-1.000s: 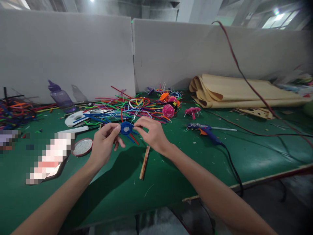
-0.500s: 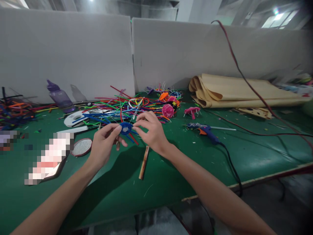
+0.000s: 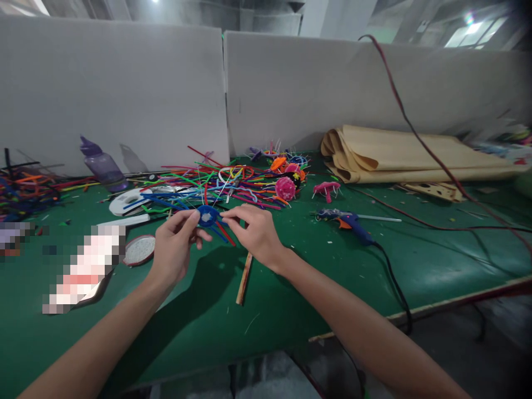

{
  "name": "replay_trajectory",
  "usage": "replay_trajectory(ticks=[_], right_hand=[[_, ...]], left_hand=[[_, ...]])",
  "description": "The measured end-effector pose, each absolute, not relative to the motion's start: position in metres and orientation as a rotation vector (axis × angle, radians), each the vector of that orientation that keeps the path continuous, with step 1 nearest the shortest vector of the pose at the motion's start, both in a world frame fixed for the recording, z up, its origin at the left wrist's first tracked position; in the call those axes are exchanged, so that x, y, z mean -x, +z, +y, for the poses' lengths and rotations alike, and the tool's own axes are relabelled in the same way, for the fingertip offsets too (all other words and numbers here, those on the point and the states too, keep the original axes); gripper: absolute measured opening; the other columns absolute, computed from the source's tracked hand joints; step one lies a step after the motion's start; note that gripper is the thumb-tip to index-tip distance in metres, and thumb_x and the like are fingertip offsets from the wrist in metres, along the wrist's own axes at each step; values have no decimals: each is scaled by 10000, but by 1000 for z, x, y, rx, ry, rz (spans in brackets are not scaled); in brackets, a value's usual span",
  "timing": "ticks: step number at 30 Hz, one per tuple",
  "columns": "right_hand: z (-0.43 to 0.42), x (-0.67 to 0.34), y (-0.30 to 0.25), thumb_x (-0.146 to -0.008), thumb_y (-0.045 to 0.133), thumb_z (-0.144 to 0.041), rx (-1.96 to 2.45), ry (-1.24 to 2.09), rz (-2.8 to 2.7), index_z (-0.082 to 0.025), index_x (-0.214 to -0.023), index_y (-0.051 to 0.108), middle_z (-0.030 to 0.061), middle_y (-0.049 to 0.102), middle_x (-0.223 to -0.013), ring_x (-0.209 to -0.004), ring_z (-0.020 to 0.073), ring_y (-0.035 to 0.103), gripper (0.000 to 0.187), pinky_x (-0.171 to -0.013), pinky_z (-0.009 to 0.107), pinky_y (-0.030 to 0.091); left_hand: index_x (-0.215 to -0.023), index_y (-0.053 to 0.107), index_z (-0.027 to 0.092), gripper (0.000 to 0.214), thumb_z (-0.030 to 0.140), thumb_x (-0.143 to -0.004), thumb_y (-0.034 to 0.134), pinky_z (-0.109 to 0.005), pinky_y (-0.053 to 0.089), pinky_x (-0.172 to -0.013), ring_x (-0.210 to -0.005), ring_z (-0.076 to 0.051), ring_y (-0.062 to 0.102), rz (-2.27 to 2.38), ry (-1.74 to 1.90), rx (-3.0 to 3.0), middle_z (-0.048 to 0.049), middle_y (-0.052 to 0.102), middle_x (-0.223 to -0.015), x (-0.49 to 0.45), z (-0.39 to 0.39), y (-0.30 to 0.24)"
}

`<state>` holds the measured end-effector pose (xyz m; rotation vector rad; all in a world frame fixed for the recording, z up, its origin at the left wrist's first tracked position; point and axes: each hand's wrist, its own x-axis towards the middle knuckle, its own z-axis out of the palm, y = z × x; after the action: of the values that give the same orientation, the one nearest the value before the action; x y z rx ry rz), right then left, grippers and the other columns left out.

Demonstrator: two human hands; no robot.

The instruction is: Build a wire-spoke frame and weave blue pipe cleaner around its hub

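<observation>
A small round blue disc of wound pipe cleaner [image 3: 207,215] with a pale centre and thin wires sticking out is held above the green table [image 3: 291,288]. My left hand [image 3: 174,246] pinches its left side between thumb and fingers. My right hand [image 3: 253,233] pinches the right side, fingers closed on a strand at the rim. Just behind lies a heap of coloured pipe cleaners [image 3: 199,185]. A short wooden stick [image 3: 244,279] lies on the table under my right wrist.
A blue glue gun [image 3: 353,223] with a black cord lies to the right. Finished pink and orange pieces [image 3: 286,187] sit behind. Rolled brown paper [image 3: 407,155] is at the back right, a purple bottle [image 3: 102,165], a white spool [image 3: 127,200] and a small round dish [image 3: 139,249] at left.
Both hands shifted slightly left and up with the blue disc. My right fingers, raised half a second ago, have come down to a pinch at the disc's right edge.
</observation>
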<state>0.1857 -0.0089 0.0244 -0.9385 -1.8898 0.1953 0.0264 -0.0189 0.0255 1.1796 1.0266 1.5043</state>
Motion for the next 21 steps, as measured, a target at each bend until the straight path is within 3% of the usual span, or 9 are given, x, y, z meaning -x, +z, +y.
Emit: replay_trajectory(ticks=[12, 21], right_hand=[[-12, -180, 25, -807, 527, -221, 977, 458, -1830, -212, -812, 606, -18, 685, -804, -780, 126, 648, 79, -681, 227, 467], [-13, -180, 21, -815, 483, -188, 1026, 220, -1977, -216, -912, 572, 1, 640, -892, -855, 125, 593, 134, -736, 232, 438]], left_hand=[[-750, 615, 155, 160, 283, -682, 681, -154, 347, -376, -461, -85, 557, 1020, 1465, -1075, 33, 558, -504, -26, -18, 27], [-732, 623, 151, 163, 274, -659, 699, -119, 234, -324, -418, -38, 466, 1017, 1409, -942, 28, 560, -485, -25, -15, 22]])
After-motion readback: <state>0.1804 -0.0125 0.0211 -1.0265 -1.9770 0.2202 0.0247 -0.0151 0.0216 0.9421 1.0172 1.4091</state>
